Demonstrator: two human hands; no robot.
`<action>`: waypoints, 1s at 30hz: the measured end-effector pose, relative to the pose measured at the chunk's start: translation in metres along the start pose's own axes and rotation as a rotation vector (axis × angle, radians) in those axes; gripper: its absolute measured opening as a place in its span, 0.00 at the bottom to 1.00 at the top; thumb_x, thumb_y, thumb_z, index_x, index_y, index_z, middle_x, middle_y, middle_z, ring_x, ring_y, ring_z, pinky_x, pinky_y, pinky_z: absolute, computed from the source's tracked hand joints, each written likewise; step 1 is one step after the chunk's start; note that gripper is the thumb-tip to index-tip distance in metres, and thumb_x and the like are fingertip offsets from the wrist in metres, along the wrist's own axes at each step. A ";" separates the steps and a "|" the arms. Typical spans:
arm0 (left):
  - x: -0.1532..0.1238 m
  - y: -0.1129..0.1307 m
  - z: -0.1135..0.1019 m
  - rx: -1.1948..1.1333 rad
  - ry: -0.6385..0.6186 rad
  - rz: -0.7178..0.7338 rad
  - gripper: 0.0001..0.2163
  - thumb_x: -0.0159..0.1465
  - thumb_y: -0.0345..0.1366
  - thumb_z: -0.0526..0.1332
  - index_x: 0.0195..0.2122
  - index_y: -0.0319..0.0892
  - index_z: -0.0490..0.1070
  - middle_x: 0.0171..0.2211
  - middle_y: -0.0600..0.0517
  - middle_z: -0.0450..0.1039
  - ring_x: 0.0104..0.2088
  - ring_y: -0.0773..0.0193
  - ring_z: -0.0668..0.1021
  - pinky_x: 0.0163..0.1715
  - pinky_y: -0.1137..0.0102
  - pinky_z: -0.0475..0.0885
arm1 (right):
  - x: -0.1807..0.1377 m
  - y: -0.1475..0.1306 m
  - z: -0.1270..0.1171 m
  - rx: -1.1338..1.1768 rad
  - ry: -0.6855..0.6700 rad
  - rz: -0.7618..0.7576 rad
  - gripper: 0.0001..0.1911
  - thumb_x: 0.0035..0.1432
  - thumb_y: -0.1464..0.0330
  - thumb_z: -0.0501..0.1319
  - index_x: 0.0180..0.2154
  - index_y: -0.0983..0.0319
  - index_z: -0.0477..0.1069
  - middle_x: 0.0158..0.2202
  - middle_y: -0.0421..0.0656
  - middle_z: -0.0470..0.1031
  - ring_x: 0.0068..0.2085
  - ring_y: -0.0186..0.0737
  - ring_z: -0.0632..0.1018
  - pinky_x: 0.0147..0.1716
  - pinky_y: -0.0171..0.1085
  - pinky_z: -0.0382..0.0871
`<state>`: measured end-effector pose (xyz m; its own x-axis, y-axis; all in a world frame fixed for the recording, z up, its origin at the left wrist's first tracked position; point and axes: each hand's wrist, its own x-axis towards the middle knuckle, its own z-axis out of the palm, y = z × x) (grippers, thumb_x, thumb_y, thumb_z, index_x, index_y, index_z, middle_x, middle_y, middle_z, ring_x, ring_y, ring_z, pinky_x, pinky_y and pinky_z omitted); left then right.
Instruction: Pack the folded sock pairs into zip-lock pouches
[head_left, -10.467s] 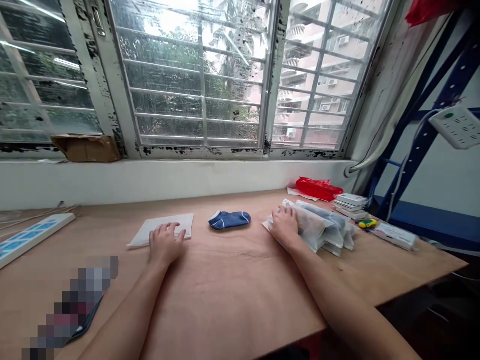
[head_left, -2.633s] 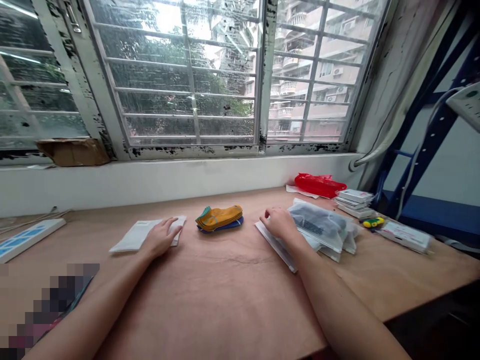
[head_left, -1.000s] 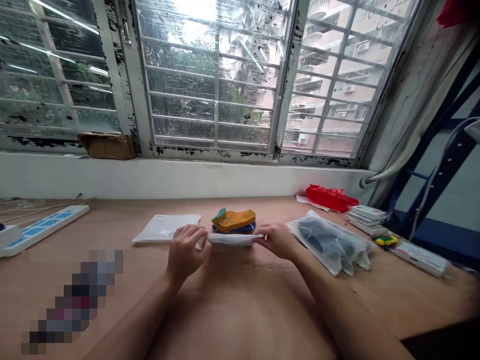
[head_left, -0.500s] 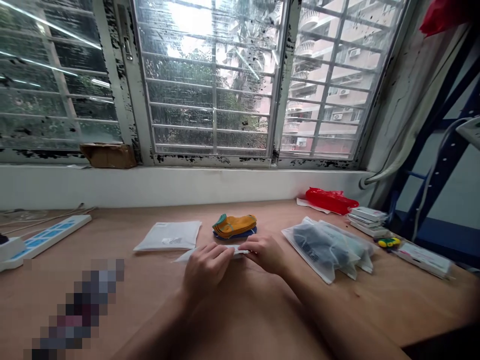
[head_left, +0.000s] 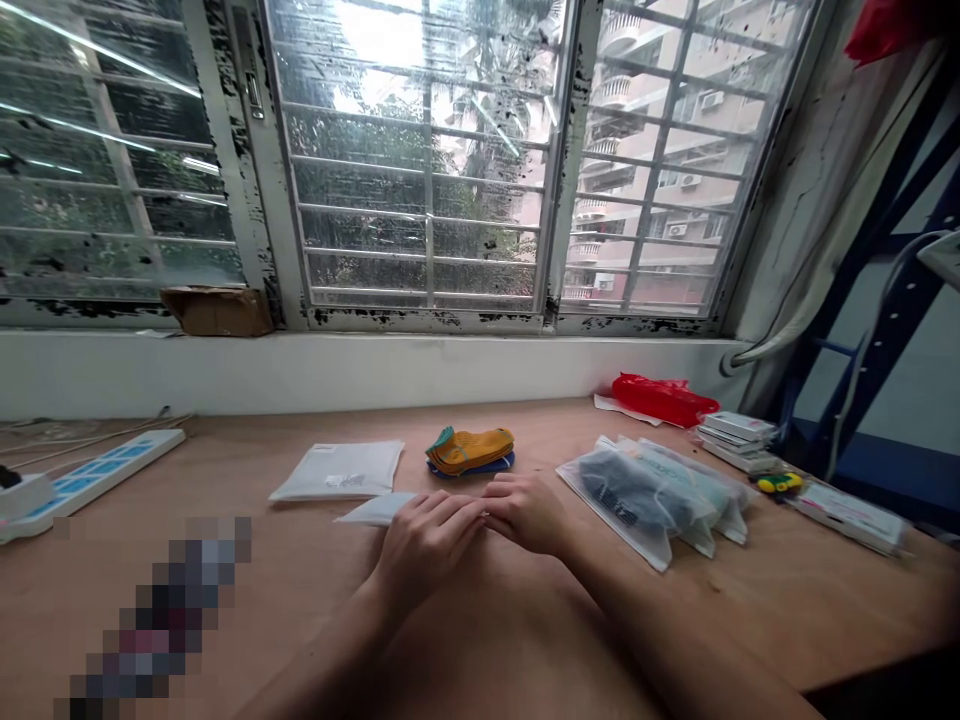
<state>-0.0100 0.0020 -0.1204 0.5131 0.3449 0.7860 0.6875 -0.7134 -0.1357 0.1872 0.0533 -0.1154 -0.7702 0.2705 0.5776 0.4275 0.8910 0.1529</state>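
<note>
Left hand point(head_left: 424, 548) and right hand point(head_left: 525, 513) pressed together at near centre, fingertips meeting and pinching a folded white sheet point(head_left: 377, 508); its end juts left; just near of the sock stack point(head_left: 469, 452); step: apparently creasing; next calls for firming the fold.

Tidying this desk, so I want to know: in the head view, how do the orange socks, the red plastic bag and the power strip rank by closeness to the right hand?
From the right hand:
1. Orange socks: just ahead, to its left.
2. Red plastic bag: back right, near the windowsill.
3. Power strip: far left of the desk.
</note>
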 end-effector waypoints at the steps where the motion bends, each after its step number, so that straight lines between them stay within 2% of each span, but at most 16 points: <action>1: 0.001 0.000 -0.001 0.012 -0.006 0.003 0.08 0.69 0.32 0.55 0.44 0.45 0.74 0.36 0.52 0.80 0.32 0.63 0.78 0.32 0.67 0.68 | -0.001 0.001 -0.001 0.009 -0.016 0.003 0.16 0.68 0.63 0.52 0.36 0.58 0.76 0.33 0.41 0.79 0.32 0.36 0.75 0.32 0.34 0.65; 6: 0.000 -0.015 -0.007 0.123 -0.039 -0.050 0.10 0.71 0.32 0.52 0.38 0.43 0.73 0.33 0.52 0.79 0.34 0.63 0.78 0.35 0.67 0.68 | -0.007 0.017 -0.013 0.101 -0.069 0.106 0.15 0.69 0.62 0.51 0.43 0.55 0.77 0.38 0.40 0.80 0.38 0.36 0.77 0.38 0.34 0.66; 14: -0.014 -0.058 -0.018 0.242 -0.005 -0.163 0.09 0.70 0.35 0.53 0.38 0.42 0.72 0.33 0.50 0.77 0.35 0.59 0.77 0.37 0.65 0.68 | -0.035 0.058 -0.037 0.079 -0.034 0.414 0.22 0.70 0.58 0.47 0.38 0.57 0.79 0.39 0.43 0.80 0.39 0.38 0.79 0.39 0.34 0.67; 18: -0.018 -0.062 -0.018 0.213 0.016 -0.218 0.09 0.70 0.36 0.53 0.39 0.43 0.72 0.34 0.49 0.78 0.34 0.58 0.78 0.36 0.65 0.69 | -0.040 0.064 -0.036 0.068 -0.021 0.465 0.23 0.70 0.59 0.48 0.37 0.57 0.79 0.39 0.42 0.80 0.37 0.37 0.79 0.37 0.33 0.67; 21: -0.021 -0.060 -0.013 0.135 0.047 -0.273 0.09 0.70 0.37 0.52 0.41 0.43 0.71 0.35 0.49 0.78 0.35 0.58 0.80 0.36 0.66 0.72 | -0.038 0.063 -0.034 0.036 0.030 0.496 0.18 0.69 0.59 0.51 0.40 0.56 0.78 0.41 0.42 0.79 0.40 0.38 0.78 0.40 0.34 0.68; 24: -0.024 -0.054 -0.007 0.066 0.074 -0.356 0.08 0.71 0.37 0.51 0.43 0.43 0.69 0.34 0.49 0.78 0.33 0.60 0.80 0.31 0.69 0.73 | -0.033 0.057 -0.032 -0.036 0.163 0.480 0.13 0.65 0.60 0.57 0.45 0.57 0.76 0.44 0.45 0.78 0.46 0.43 0.76 0.46 0.39 0.69; 26: -0.024 -0.051 -0.004 0.037 0.082 -0.385 0.08 0.71 0.37 0.51 0.43 0.43 0.68 0.33 0.50 0.78 0.31 0.61 0.80 0.29 0.71 0.72 | -0.027 0.050 -0.030 -0.079 0.216 0.394 0.11 0.63 0.62 0.59 0.43 0.58 0.75 0.43 0.46 0.77 0.46 0.44 0.74 0.47 0.42 0.68; 30: -0.023 -0.045 -0.003 0.010 0.089 -0.351 0.07 0.70 0.36 0.51 0.43 0.44 0.68 0.33 0.51 0.78 0.31 0.62 0.80 0.29 0.71 0.71 | -0.016 0.036 -0.025 -0.152 0.177 0.210 0.07 0.63 0.65 0.60 0.40 0.58 0.76 0.40 0.45 0.78 0.42 0.44 0.73 0.44 0.43 0.65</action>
<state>-0.0542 0.0243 -0.1309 0.1981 0.5132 0.8351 0.8189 -0.5548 0.1467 0.2264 0.0723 -0.0991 -0.5687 0.3632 0.7380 0.6450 0.7537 0.1261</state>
